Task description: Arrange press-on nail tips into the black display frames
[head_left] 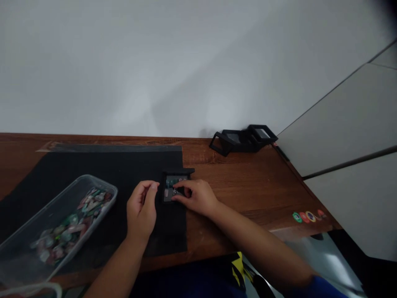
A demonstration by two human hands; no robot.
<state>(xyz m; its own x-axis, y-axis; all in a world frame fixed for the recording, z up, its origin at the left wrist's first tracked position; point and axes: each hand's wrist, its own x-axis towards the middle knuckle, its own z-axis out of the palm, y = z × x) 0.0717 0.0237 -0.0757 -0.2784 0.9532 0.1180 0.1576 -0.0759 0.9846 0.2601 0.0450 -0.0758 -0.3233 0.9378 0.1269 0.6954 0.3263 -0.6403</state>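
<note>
A small black frame-like box (167, 200) lies on the black mat with its lid (178, 171) raised at the back. Inside are small green, pink and clear stones (173, 182) on a grey base. My right hand (198, 196) reaches in from the right, thumb and forefinger closed about a small silvery piece (175, 191); whether it is lifted off the base I cannot tell. Just left of the box, my left hand (142, 209) is closed, thumb against curled fingers; anything in it is hidden. A clear plastic tub (88, 179) farther left holds many tumbled stones (66, 231).
Several black frame boxes (243, 140), some opened, lie against the white wall at the back right. The black mat (133, 161) is taped to the wooden table (242, 186). Round coloured stickers (305, 217) sit near the right front edge, beside white cabinet panels (347, 116).
</note>
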